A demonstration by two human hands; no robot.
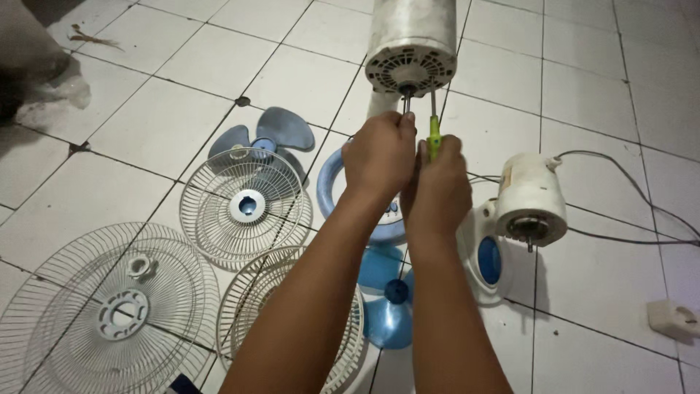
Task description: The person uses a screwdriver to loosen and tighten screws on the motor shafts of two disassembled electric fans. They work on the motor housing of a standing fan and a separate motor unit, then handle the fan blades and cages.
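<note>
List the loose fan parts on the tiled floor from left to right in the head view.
Large white wire guard → smaller white wire guard → blue plastic fan blade → white fan motor housing → white plug.

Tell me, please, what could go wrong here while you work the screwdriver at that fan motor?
The screwdriver tip sits at the motor face right beside the left hand, whose fingers hold the shaft; a slip might jab them. The right hand grips the tool close to that hand too. Grilles and a blue blade lie on the floor under the arms, so a dropped screw could roll among them. The cable trails nearby and might snag.
</note>
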